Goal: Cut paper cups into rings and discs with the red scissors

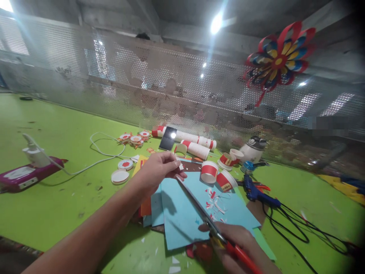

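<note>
My left hand (pixel 164 165) pinches a small white piece of paper (pixel 181 166) above the paper stack. In my right hand (pixel 236 238) is a pair of scissors (pixel 203 213) with red handles, its long blades pointing up to the left hand. The blade tips lie close under the left fingertips; whether they touch the paper piece I cannot make out. Below both hands is light blue paper (pixel 182 228), with red and white paper scraps (pixel 215 203) strewn on its right part. Two red and white paper cup pieces (pixel 209 172) stand at its far edge.
A blue glue gun (pixel 259 194) with black cable lies right. Behind are a phone (pixel 168 139), stacked paper cups (pixel 196 149) and a white container (pixel 253 150). Round discs (pixel 119 177) and a purple power strip (pixel 31 175) lie left. A paper flower (pixel 281 61) hangs before a mesh screen.
</note>
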Tool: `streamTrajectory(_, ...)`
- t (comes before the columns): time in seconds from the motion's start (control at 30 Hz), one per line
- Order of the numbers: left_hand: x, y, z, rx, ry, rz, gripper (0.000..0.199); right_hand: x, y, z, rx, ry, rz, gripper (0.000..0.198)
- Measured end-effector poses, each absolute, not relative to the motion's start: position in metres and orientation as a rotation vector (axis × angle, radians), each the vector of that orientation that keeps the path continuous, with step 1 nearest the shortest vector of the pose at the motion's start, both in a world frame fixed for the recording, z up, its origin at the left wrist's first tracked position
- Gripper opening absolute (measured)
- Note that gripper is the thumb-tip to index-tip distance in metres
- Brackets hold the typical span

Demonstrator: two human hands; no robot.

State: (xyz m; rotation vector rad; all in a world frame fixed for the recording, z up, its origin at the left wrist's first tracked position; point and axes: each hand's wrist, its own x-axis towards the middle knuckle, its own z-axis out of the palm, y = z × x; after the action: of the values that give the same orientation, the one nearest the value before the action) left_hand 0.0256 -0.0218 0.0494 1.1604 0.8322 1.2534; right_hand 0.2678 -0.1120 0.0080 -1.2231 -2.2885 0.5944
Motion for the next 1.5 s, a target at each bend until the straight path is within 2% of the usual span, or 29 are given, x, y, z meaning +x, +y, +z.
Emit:
streamTrajectory(0.5,0.035,-0.029,0.048,1.109,0.819,1.382,0.015,0.261,-0.103,-0.02,-1.309,-2.07,0.355,0.03)
streamTrajectory(1.5,0.057,-0.039,0.04,0.943,0.839,1.561,0.015,0.253,-0.107,-0.01,-1.369,-2.13,0.293,0.028)
